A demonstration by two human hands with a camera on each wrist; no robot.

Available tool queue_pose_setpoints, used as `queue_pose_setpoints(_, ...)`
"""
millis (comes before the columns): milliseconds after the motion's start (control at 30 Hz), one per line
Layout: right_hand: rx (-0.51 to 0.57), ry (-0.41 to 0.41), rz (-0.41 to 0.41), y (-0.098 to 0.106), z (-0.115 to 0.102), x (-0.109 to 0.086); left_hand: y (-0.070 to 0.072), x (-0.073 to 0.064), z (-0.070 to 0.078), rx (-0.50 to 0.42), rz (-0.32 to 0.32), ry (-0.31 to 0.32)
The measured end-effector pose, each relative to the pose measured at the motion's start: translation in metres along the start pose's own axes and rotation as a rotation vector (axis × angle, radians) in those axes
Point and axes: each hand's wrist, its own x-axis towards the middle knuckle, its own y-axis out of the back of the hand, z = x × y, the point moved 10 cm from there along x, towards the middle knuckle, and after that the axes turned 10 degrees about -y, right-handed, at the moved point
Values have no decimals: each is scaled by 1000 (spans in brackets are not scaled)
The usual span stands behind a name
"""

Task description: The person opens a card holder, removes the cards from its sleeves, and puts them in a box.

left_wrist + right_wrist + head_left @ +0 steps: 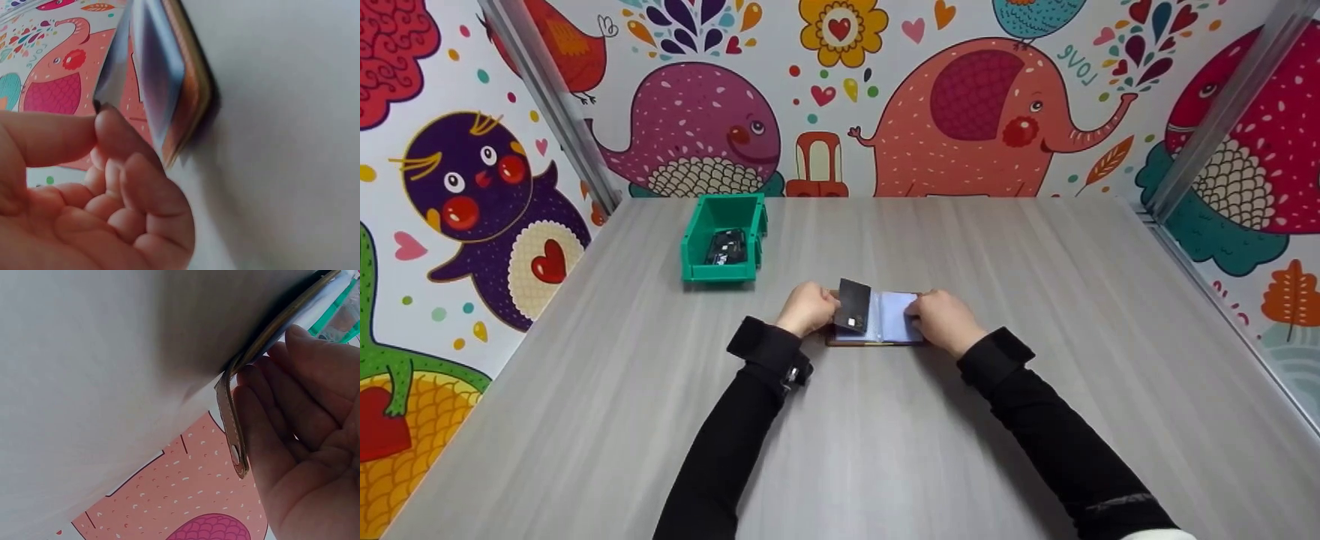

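A small card holder point(897, 318) lies spread on the table, with clear sleeves and a brown cover. Between thumb and index finger, my left hand point(808, 307) pinches a black card point(853, 306), which stands tilted over the left-hand sleeves. In the left wrist view only a thin edge of the card point(115, 64) shows above the fingertips. My right hand point(949, 321) grips the holder's right edge, thumb on the sleeve side. Beside its fingers, in the right wrist view, a brown strap point(229, 424) with a metal snap sticks out from the cover.
A green bin point(720, 271) with several dark cards point(727, 246) in it stands at the back left of the grey table point(840, 450). Printed cartoon panels point(697, 127) wall the table's back and sides, with metal posts point(1222, 112) at the corners.
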Motion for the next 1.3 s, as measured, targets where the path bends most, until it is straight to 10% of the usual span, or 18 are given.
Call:
queue_pose_setpoints(667,10,-4,-20,0,0,1,94,-2,-43,38,165,70)
queue_pose_setpoints(1300,3,33,19,3,-3,-2,155,-2,-72,49,284,188)
